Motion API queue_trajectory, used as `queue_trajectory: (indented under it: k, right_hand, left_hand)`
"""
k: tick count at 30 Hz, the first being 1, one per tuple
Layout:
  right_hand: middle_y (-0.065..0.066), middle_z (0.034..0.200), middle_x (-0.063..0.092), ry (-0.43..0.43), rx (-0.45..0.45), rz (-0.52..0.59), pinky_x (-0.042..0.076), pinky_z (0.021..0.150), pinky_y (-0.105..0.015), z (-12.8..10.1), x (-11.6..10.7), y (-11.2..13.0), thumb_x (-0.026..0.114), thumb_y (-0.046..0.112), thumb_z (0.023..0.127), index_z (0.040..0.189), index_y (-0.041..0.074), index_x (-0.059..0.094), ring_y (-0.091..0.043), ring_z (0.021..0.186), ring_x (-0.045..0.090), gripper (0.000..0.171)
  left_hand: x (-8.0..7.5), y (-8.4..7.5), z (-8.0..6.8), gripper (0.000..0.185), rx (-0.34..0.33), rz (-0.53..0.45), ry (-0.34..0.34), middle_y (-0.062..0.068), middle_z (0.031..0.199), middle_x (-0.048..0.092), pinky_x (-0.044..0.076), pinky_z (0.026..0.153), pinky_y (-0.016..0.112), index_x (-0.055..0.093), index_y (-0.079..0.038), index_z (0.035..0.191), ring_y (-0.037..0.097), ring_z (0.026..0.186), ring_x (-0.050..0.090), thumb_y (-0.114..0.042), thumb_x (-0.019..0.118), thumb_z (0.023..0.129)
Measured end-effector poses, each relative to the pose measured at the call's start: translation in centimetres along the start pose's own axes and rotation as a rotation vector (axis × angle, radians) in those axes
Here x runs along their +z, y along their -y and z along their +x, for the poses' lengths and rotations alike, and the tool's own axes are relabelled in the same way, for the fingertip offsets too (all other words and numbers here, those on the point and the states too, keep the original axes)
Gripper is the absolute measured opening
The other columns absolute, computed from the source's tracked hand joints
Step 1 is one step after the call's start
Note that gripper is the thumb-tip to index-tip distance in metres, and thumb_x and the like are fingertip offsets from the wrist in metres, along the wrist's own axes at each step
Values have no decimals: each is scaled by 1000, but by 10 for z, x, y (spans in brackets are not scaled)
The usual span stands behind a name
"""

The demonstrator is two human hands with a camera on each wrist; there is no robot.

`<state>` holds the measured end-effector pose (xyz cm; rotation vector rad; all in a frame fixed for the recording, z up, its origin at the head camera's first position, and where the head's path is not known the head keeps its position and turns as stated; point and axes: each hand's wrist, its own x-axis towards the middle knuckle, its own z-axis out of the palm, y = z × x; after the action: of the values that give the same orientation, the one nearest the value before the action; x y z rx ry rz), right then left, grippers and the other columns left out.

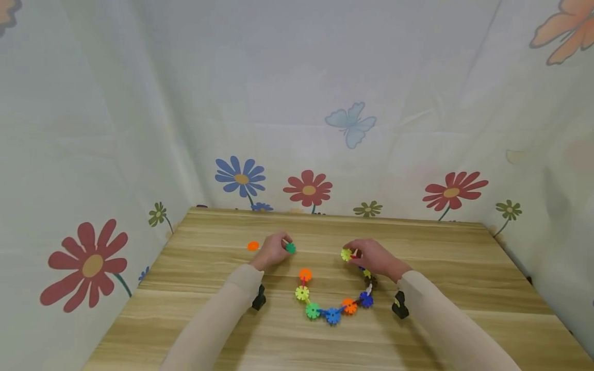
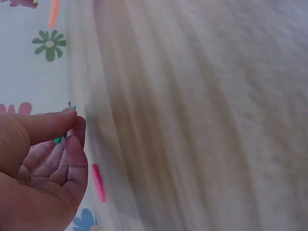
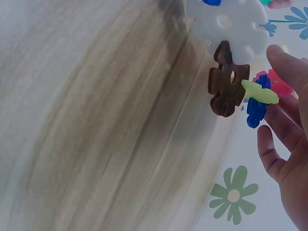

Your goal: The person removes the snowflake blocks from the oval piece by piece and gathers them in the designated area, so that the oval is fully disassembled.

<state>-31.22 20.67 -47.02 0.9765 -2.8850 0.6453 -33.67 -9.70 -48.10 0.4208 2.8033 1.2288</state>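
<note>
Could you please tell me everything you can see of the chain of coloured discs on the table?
The chain is a curved string of small notched, flower-shaped discs, plastic by the look, slotted edge to edge. It lies on the wooden table in a U open toward the far wall. The colours include orange, yellow, green, blue, white and brown. The right hand holds its right end, by a yellow disc; its left end, an orange disc, lies free.
</note>
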Motion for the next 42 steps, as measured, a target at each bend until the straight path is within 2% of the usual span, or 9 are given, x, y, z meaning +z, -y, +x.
queue_trajectory:
  k: [4, 9, 20, 30, 33, 37, 39, 42]
  right_hand:
    - [4, 93, 64, 13, 4, 6, 49, 70, -28, 1, 0, 0, 73, 17, 84, 116, 7, 64, -9, 79, 57, 34]
    - [5, 90, 63, 21, 8, 13, 49, 70, -29, 3, -1, 0, 72, 18, 85, 116, 7, 64, -9, 79, 57, 34]
    - [5, 89, 62, 37, 13, 8, 49, 71, -30, 4, -3, 1, 71, 18, 86, 118, 7, 63, -10, 78, 56, 35]
    - [6, 85, 61, 15, 5, 12, 49, 69, -30, 5, 0, 1, 73, 18, 84, 116, 7, 63, -9, 76, 56, 35]
    - [7, 84, 61, 13, 20, 19, 49, 69, -30, 5, 1, 2, 73, 19, 84, 115, 7, 63, -8, 75, 56, 35]
    - [7, 84, 61, 16, 37, 12, 49, 69, -30, 4, 0, 2, 73, 19, 84, 114, 8, 63, -8, 76, 57, 34]
    - [7, 85, 61, 17, 42, 11, 49, 69, -30, 4, 0, 2, 73, 19, 84, 114, 8, 63, -9, 76, 57, 34]
    - [7, 84, 61, 18, 42, 6, 49, 70, -31, 4, 0, 3, 73, 19, 84, 114, 8, 63, -9, 76, 57, 34]
  left_hand:
    - [3, 6, 0, 29, -43, 21, 19, 13, 89, 62, 49, 69, 33, 61, 1, 103, 21, 77, 56, 2, 73, 76]
    - [5, 10, 2, 28, -32, 59, -2, 13, 90, 64, 50, 71, 35, 62, -1, 100, 22, 80, 58, 1, 75, 75]
    - [5, 1, 7, 27, -42, 138, -12, 11, 88, 62, 48, 69, 34, 63, -2, 102, 22, 77, 55, -2, 74, 77]
    - [14, 2, 12, 37, -84, 192, -27, 12, 96, 62, 48, 75, 37, 62, -1, 110, 24, 83, 56, -2, 72, 75]
    - [16, -4, 11, 36, -57, 233, -29, 11, 92, 61, 48, 73, 37, 62, -1, 111, 23, 80, 54, -1, 70, 76]
    - [19, -18, 8, 18, 3, 229, -36, 6, 84, 60, 47, 67, 35, 65, -4, 100, 20, 72, 54, -5, 65, 82]
    - [20, -27, 8, 8, 28, 192, -29, 3, 80, 61, 46, 64, 32, 66, -5, 92, 18, 68, 53, -6, 63, 86]
    - [24, -40, 7, 8, 45, 117, -1, 0, 77, 61, 45, 60, 28, 68, -7, 86, 16, 64, 51, -8, 61, 88]
